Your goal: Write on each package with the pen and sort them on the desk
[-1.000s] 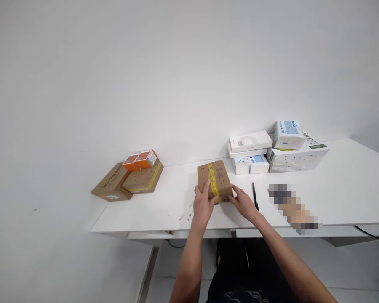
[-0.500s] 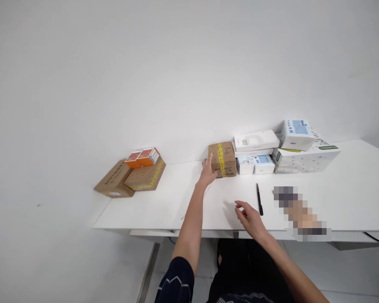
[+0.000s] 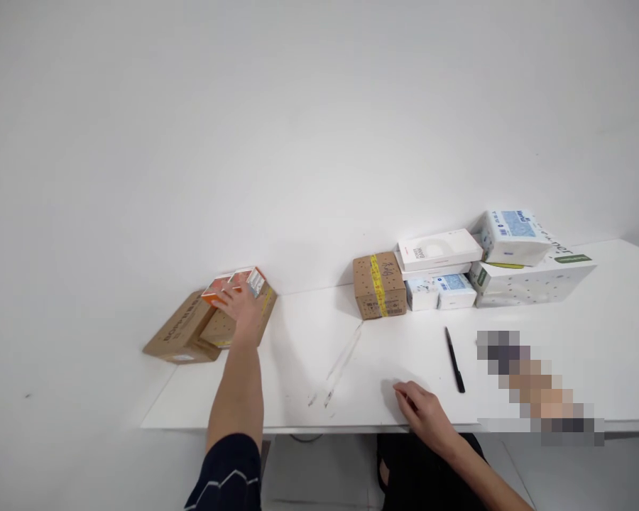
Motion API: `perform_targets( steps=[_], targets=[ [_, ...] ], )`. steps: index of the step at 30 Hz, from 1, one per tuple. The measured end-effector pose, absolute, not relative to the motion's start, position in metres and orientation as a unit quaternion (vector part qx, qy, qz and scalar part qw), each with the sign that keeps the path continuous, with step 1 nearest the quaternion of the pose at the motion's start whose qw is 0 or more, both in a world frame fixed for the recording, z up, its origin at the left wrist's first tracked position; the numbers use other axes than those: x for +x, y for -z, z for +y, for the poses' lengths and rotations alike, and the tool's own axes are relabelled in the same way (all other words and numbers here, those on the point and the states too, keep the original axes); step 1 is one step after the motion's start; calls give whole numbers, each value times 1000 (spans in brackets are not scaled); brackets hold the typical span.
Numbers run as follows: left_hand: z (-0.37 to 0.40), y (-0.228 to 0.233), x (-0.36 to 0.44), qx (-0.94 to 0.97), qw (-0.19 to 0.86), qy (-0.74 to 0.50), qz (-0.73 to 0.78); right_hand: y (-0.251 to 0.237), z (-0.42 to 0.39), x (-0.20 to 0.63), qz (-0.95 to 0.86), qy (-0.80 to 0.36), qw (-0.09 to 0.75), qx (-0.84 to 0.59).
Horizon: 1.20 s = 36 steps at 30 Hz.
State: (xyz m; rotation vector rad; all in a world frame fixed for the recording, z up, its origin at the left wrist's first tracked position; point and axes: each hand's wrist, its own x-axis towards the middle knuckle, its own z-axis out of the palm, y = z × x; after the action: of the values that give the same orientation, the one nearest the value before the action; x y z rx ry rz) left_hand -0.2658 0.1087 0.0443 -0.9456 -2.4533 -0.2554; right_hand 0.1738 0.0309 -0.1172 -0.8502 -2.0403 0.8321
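Head view. Left hand point(image 3: 243, 306) reaches to 10 o'clock, its grip laid over the orange cartons point(image 3: 234, 282) on the flat brown boxes point(image 3: 192, 328); whether it is closed on them cannot be told. Right hand point(image 3: 424, 413) rests on bench point(image 3: 607, 341) at 5 o'clock, grip loose and empty. Taped brown box point(image 3: 379, 284) stands parked beside white boxes point(image 3: 439, 250) w/ pen point(image 3: 454, 349) nearby; orange cartons not yet lifted. Labels: "POWER BANK" likely on white box; rest unreadable.

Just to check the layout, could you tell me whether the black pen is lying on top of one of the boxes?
No, the black pen lies flat on the bare white table, apart from every box.
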Motion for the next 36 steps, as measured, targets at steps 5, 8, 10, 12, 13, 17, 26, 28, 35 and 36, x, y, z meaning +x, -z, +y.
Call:
perform_targets(
  steps=[5, 8, 10, 12, 13, 17, 26, 28, 35, 36],
  targets=[
    [121, -40, -298, -402, 260, 8, -878, 118, 30, 173, -806, -299, 395, -324],
    [122, -34, -290, -435, 277, 24, -857, 117, 30, 173, -807, -289, 404, -319],
    [115, -27, -268, -465, 295, 44, -834, 116, 30, 173, -809, -285, 404, -316],
    [100, -13, -229, -504, 304, 61, -806, 116, 31, 174, -811, -283, 402, -316],
    [89, -4, -205, -529, 298, 67, -792, 116, 31, 173, -811, -283, 402, -316],
    [39, 35, -85, -621, 243, 101, -738, 117, 30, 173, -781, -293, 438, -335],
    [-11, 71, 107, -652, 53, 363, -663, 107, 31, 206, -563, -361, 549, -501],
    [-16, 73, 117, -659, -5, 369, -655, 103, 35, 225, -552, -338, 543, -535],
    [-26, 74, 94, -618, -29, 444, -648, 101, 64, 264, -631, -245, 422, -603],
    [-25, 75, 90, -610, -51, 461, -643, 101, 68, 262, -648, -236, 387, -612]
  ],
)
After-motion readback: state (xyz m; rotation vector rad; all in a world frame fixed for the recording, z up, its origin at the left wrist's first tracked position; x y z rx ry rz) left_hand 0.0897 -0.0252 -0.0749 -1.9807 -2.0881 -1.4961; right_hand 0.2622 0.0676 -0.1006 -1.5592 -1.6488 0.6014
